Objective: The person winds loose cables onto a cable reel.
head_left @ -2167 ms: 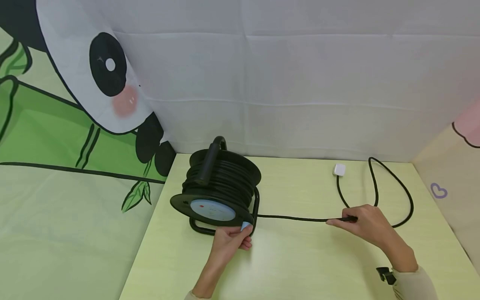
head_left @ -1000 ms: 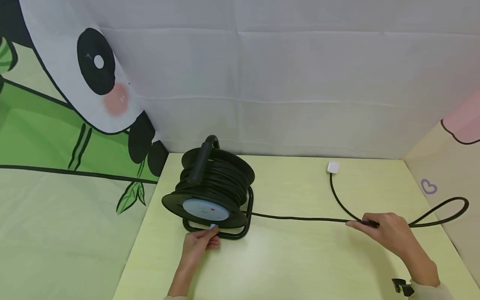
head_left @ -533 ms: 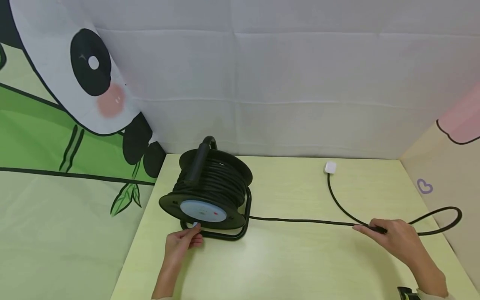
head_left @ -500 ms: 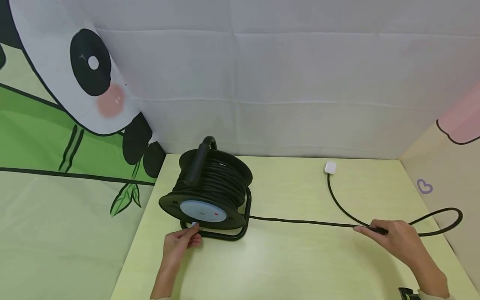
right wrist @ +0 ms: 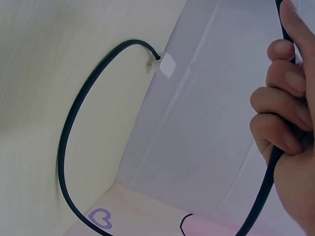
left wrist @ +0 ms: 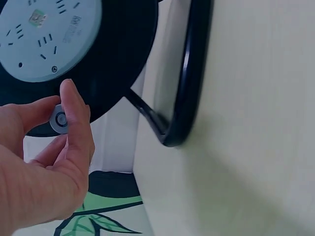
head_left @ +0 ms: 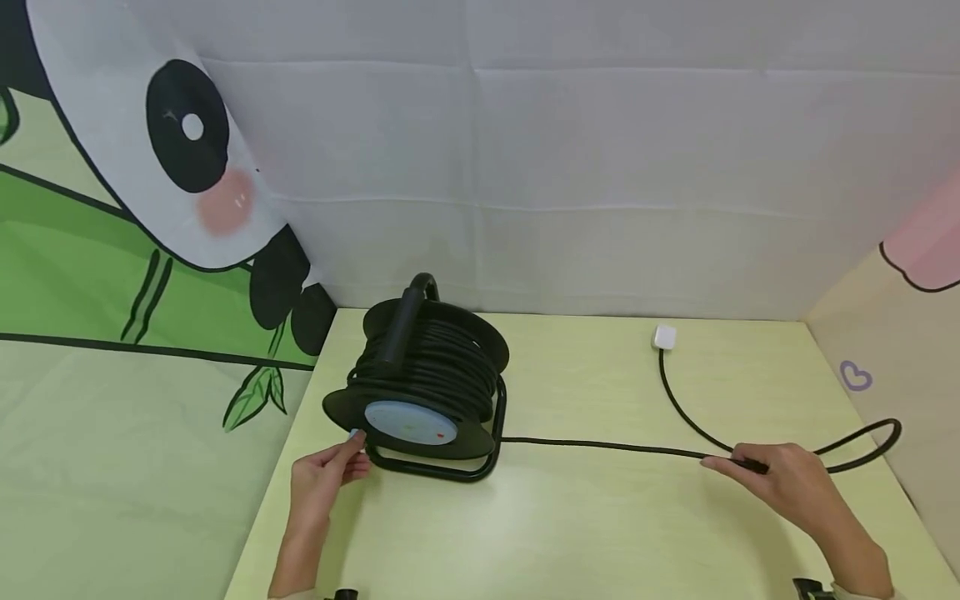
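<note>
A black cable reel stands on a metal tube frame at the table's left side, wound with several turns of black cable. My left hand pinches the small light-blue crank knob between thumb and fingers, at the left edge of the reel's front disc. The blue socket face shows above it. From the reel, the cable runs nearly straight rightward to my right hand, whose fingers curl round it. Past that hand it loops and comes back to a white plug.
The pale wooden table ends at a white cloth backdrop close behind the plug. A printed cloth hangs at the left, and another with a purple heart borders the right side.
The left hand has carried the knob leftward from the disc's lower right to its left edge. The right hand moved right with the cable, then slightly back left; the loop behind it has shrunk.
</note>
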The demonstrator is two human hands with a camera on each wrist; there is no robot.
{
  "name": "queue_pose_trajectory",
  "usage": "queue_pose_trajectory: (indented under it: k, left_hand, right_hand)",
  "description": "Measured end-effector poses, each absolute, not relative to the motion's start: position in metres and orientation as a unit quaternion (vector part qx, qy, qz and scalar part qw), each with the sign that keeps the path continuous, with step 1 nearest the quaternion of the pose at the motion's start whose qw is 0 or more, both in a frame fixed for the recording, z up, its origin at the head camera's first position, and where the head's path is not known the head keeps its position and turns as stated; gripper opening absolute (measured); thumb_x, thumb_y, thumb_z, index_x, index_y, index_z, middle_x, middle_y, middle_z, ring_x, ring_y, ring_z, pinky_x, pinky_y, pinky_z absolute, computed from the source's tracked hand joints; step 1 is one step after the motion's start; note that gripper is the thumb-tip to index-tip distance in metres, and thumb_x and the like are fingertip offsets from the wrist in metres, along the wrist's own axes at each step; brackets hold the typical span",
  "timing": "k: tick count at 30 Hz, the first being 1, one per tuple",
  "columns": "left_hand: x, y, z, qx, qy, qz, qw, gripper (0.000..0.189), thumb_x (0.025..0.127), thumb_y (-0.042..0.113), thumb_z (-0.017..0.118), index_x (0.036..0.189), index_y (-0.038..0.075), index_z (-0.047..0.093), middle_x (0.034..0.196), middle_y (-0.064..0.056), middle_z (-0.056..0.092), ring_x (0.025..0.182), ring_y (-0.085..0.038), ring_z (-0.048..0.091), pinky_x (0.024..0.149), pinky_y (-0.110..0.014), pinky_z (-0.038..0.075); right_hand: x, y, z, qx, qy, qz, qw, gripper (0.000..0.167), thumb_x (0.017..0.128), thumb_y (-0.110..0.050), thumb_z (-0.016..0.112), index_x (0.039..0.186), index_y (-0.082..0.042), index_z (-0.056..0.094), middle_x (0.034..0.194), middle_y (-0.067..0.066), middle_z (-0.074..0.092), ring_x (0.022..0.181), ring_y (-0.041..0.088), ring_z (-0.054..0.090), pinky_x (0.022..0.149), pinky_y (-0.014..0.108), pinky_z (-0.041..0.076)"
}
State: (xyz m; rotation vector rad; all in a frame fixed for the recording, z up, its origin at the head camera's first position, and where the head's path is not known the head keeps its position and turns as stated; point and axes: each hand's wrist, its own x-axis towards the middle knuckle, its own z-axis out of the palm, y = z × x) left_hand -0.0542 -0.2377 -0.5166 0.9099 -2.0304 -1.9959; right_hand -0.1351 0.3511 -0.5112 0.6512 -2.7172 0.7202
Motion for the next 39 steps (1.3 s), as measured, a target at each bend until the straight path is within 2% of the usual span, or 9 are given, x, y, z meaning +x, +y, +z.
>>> queue_pose_trajectory:
  k: [4,13,19,24,31,39]
  left_hand:
    - [-0.053,-0.247,-0.502,0.304,-0.682,-0.660,0.087,0.036,0.095,0.026,0.077,0.102,-0.009,0.076,0.070,-0.002,0.073,0.063,-0.015,0.074,0.069,-0.028,0.064]
    - [-0.052,-0.255,-0.486,0.308,-0.685,-0.654,0.090,0.041,0.095,0.028,0.077,0.107,-0.011,0.074,0.070,-0.001,0.073,0.063,-0.014,0.074,0.068,-0.026,0.064]
    - [-0.050,-0.257,-0.479,0.300,-0.681,-0.661,0.096,0.041,0.095,0.028,0.077,0.107,-0.012,0.074,0.069,-0.001,0.073,0.060,-0.012,0.072,0.067,-0.026,0.063]
    - [-0.047,-0.256,-0.467,0.291,-0.688,-0.656,0.112,0.043,0.094,0.030,0.078,0.103,-0.013,0.075,0.069,-0.002,0.073,0.060,-0.014,0.073,0.067,-0.026,0.063]
    - [-0.045,-0.249,-0.445,0.263,-0.694,-0.658,0.127,0.048,0.092,0.030,0.080,0.104,-0.016,0.073,0.070,-0.007,0.073,0.059,-0.017,0.072,0.066,-0.028,0.064]
    - [-0.042,-0.238,-0.425,0.245,-0.701,-0.657,0.130,0.043,0.093,0.029,0.080,0.104,-0.013,0.074,0.069,-0.008,0.072,0.058,-0.019,0.072,0.065,-0.030,0.064]
  right_hand:
    - [-0.127,0.348,-0.510,0.218,-0.935,0.254,0.119,0.048,0.078,-0.027,0.090,0.064,-0.041,0.047,0.058,-0.031,0.021,0.053,-0.006,0.025,0.045,0.018,0.020]
    - [-0.122,0.332,-0.514,0.240,-0.933,0.244,0.112,0.050,0.078,-0.028,0.090,0.062,-0.040,0.044,0.059,-0.032,0.019,0.051,-0.007,0.023,0.046,0.016,0.020]
    - [-0.114,0.324,-0.513,0.226,-0.937,0.250,0.096,0.042,0.081,-0.030,0.088,0.065,-0.040,0.051,0.057,-0.032,0.023,0.051,-0.006,0.028,0.047,0.017,0.024]
    - [-0.112,0.320,-0.512,0.223,-0.936,0.247,0.113,0.035,0.079,-0.031,0.089,0.067,-0.037,0.057,0.057,-0.031,0.028,0.052,-0.006,0.030,0.048,0.019,0.026]
    - [-0.107,0.324,-0.510,0.221,-0.938,0.231,0.135,0.039,0.075,-0.030,0.091,0.065,-0.038,0.055,0.057,-0.032,0.025,0.052,-0.006,0.028,0.048,0.018,0.024]
    - [-0.096,0.332,-0.502,0.181,-0.950,0.228,0.117,0.043,0.077,-0.034,0.091,0.063,-0.037,0.050,0.056,-0.026,0.026,0.053,-0.004,0.027,0.049,0.020,0.022]
